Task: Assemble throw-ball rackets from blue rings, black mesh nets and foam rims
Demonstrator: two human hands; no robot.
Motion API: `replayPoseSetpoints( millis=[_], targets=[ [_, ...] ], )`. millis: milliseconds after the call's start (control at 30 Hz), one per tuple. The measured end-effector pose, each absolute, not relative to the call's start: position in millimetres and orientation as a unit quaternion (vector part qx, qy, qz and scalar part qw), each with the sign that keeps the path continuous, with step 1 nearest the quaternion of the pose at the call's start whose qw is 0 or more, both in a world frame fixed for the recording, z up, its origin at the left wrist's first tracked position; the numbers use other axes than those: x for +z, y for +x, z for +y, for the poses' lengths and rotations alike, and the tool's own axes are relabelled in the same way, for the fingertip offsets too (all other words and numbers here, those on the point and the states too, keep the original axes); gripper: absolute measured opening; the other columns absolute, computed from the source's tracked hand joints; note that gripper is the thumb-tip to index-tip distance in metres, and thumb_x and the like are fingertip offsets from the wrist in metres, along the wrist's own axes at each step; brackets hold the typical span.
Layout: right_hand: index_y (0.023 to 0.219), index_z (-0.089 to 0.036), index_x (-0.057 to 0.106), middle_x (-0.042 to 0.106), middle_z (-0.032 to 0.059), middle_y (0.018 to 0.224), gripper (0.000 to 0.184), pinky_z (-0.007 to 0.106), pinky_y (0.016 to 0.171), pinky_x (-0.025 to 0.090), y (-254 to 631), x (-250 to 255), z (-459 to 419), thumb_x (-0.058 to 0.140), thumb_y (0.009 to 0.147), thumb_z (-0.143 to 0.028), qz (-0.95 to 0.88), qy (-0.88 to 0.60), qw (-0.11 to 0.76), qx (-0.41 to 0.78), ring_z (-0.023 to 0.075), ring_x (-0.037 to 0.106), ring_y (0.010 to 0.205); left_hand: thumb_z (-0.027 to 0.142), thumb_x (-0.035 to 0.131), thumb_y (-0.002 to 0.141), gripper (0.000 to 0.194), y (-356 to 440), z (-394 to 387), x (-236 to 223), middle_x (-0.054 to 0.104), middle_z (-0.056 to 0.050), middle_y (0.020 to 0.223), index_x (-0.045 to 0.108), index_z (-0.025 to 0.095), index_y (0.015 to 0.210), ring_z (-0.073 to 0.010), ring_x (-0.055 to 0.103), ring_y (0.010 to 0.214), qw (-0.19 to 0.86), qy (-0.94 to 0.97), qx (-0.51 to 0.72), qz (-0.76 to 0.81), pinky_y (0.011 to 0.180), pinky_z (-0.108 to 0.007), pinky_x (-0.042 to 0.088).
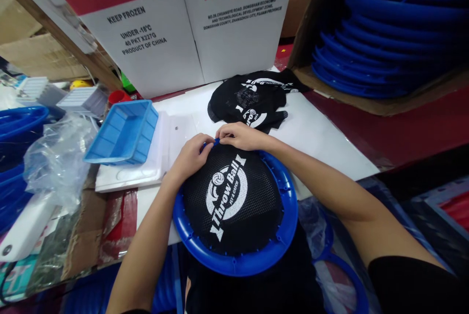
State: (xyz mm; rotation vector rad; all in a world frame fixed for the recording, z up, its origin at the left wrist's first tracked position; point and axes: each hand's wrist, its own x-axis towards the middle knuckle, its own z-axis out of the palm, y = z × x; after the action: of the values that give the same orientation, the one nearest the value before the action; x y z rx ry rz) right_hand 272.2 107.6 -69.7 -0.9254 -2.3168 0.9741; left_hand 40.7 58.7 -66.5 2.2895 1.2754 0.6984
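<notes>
A blue plastic ring [234,266] with black mesh fabric [252,206] across its middle rests at the table's near edge, tilted toward me. White "Throw Ball" lettering is printed on the mesh. At the far rim, my left hand [196,153] pinches the ring and the mesh edge between thumb and fingers. Right beside it, my right hand [238,136] is closed on the mesh edge at the same rim, its fingertips almost touching the left ones. Just beyond my hands lies a loose pile of black printed mesh pieces [252,94].
A blue plastic bin [126,131] stands on a white board at the left, near a clear plastic bag [54,153]. Behind the table stands a white carton [161,60]. Blue rings [395,35] are stacked in a cardboard box at the right.
</notes>
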Motion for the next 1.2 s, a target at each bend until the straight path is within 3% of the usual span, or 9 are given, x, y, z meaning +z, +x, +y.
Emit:
replayPoseSetpoints(
  millis=[133, 267, 600, 800, 1033, 1133, 1200],
  targets=[
    [0.087, -0.017, 0.072, 0.079, 0.0086, 0.111, 0.014, 0.036, 0.093, 0.051, 273.1, -69.6, 108.2, 0.063, 0.097, -0.015, -0.848, -0.326, 0.224, 0.352, 0.0212, 0.070, 0.101, 0.024, 0.048, 0.107, 0.028, 40.7, 53.4, -65.9, 0.072, -0.013, 0.119, 0.073, 0.020, 0.117, -0.0273, 0.066, 0.107, 0.121, 0.885, 0.205, 0.401, 0.093, -0.042, 0.051],
    [0.086, -0.018, 0.071, 0.078, 0.0080, 0.109, 0.015, 0.036, 0.094, 0.051, 273.1, -69.3, 106.2, 0.062, 0.099, -0.016, -0.855, -0.326, 0.224, 0.335, 0.0215, 0.069, 0.101, 0.025, 0.051, 0.108, 0.026, 39.2, 51.2, -66.2, 0.072, -0.013, 0.122, 0.074, 0.021, 0.120, -0.0289, 0.065, 0.111, 0.073, 0.904, 0.174, 0.383, 0.093, -0.044, 0.050],
    [0.090, -0.018, 0.067, 0.072, 0.0106, 0.105, 0.016, 0.039, 0.096, 0.052, 267.1, -65.6, 98.7, 0.056, 0.100, -0.013, -0.878, -0.326, 0.205, 0.284, 0.0228, 0.065, 0.100, 0.027, 0.049, 0.110, 0.027, 38.1, 53.4, -69.9, 0.073, -0.013, 0.118, 0.073, 0.019, 0.120, -0.0287, 0.064, 0.106, 0.067, 0.910, 0.139, 0.384, 0.092, -0.045, 0.052],
    [0.092, -0.019, 0.067, 0.074, 0.0085, 0.101, 0.012, 0.040, 0.092, 0.053, 284.0, -62.4, 101.1, 0.060, 0.101, -0.023, -0.869, -0.329, 0.232, 0.289, 0.0233, 0.067, 0.096, 0.032, 0.052, 0.109, 0.025, 39.6, 50.6, -64.9, 0.071, -0.012, 0.116, 0.071, 0.019, 0.116, -0.0286, 0.064, 0.108, 0.094, 0.899, 0.137, 0.405, 0.097, -0.045, 0.054],
    [0.083, -0.020, 0.068, 0.068, 0.0153, 0.140, 0.023, 0.052, 0.115, 0.046, 300.3, -50.9, 97.6, 0.069, 0.099, -0.036, -0.908, -0.271, 0.180, 0.265, 0.0327, 0.059, 0.133, 0.026, 0.049, 0.105, 0.021, 27.3, 50.2, -57.0, 0.069, -0.012, 0.111, 0.068, 0.019, 0.111, -0.0295, 0.064, 0.107, 0.066, 0.841, 0.125, 0.522, 0.097, -0.045, 0.056],
    [0.096, -0.019, 0.072, 0.065, 0.0168, 0.146, 0.014, 0.054, 0.117, 0.047, 295.5, -53.3, 93.6, 0.074, 0.097, -0.033, -0.915, -0.281, 0.164, 0.238, 0.0343, 0.056, 0.138, 0.021, 0.051, 0.101, 0.025, 21.9, 51.9, -56.4, 0.066, -0.015, 0.127, 0.066, 0.019, 0.121, -0.0317, 0.064, 0.118, 0.064, 0.841, 0.144, 0.518, 0.103, -0.050, 0.055],
    [0.109, -0.019, 0.073, 0.064, 0.0160, 0.146, 0.019, 0.055, 0.118, 0.047, 292.8, -56.4, 92.6, 0.077, 0.095, -0.031, -0.917, -0.282, 0.165, 0.228, 0.0339, 0.057, 0.136, 0.013, 0.051, 0.098, 0.036, 22.1, 52.0, -57.2, 0.058, -0.017, 0.147, 0.064, 0.020, 0.131, -0.0347, 0.059, 0.132, 0.058, 0.854, 0.147, 0.496, 0.109, -0.055, 0.051]
  ],
)
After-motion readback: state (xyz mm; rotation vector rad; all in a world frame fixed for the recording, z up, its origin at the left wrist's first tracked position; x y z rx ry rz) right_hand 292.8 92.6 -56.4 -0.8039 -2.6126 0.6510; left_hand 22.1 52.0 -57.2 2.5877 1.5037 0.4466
